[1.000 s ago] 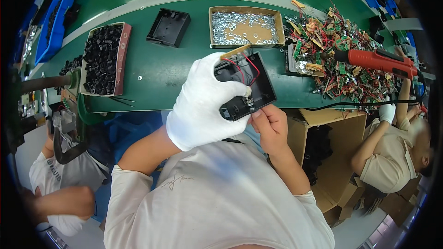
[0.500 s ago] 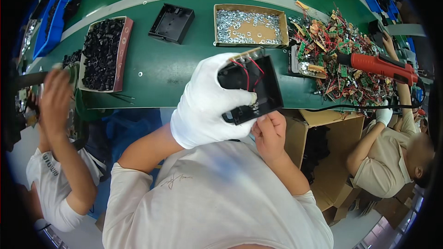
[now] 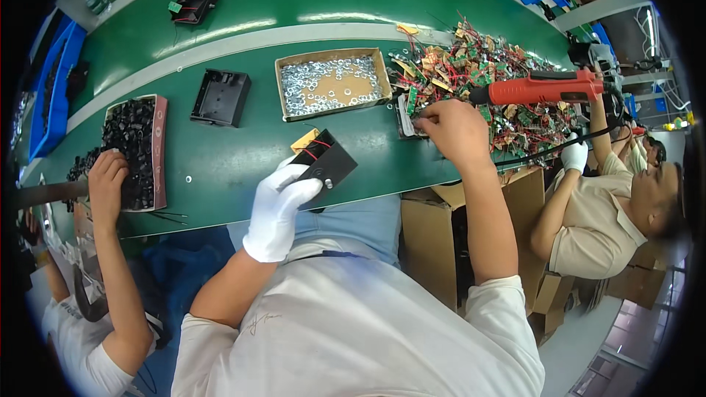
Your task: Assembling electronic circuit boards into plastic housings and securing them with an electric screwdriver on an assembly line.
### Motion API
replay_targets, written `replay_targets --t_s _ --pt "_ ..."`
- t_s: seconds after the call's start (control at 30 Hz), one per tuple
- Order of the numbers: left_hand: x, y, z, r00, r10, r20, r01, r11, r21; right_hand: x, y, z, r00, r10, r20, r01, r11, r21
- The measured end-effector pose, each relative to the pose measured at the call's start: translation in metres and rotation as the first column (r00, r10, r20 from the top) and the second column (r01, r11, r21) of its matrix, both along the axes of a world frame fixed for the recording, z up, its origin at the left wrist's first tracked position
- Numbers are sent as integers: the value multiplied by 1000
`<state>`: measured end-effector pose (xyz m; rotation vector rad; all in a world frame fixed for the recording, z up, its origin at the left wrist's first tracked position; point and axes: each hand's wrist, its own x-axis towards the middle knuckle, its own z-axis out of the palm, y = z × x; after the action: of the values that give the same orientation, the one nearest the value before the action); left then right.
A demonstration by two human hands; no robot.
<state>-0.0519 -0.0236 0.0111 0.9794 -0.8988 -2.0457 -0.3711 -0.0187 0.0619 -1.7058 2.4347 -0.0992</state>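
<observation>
My left hand, in a white glove, grips a black plastic case tilted above the near edge of the green bench. Red wires and a tan circuit board show at the case's upper left. My bare right hand reaches over a small tray beside the pile of circuit boards. Its thumb and fingers are pinched together at the tray, and what they hold, if anything, is too small to make out. A red electric screwdriver is just beyond that hand.
A shallow carton of metal washers lies ahead. Wired circuit boards are heaped at the right. Another black case and a box of black parts sit leftward. A co-worker's hand touches that box; another person works at right.
My right hand has left the case and moved right and forward to the small tray. My left hand still holds the case, now turned and lower left. The view has shifted, showing more bench.
</observation>
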Motion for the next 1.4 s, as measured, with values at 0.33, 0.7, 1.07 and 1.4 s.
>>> replay_targets --t_s 0.33,0.7,1.07,1.4 --pt "-3 5 5 998 -1 61 4 999 -45 -9 1 1 994 98 42 -99 995 17" --pt "-11 -2 11 998 40 -54 -37 998 51 14 25 21 613 117 782 193 937 -291" --pt "-16 1 20 995 90 48 -95 991 93 115 26 33 489 177 854 -45 983 -177" --pt "-12 -3 16 998 69 5 -69 990 124 109 16 36 520 143 842 35 982 -188"
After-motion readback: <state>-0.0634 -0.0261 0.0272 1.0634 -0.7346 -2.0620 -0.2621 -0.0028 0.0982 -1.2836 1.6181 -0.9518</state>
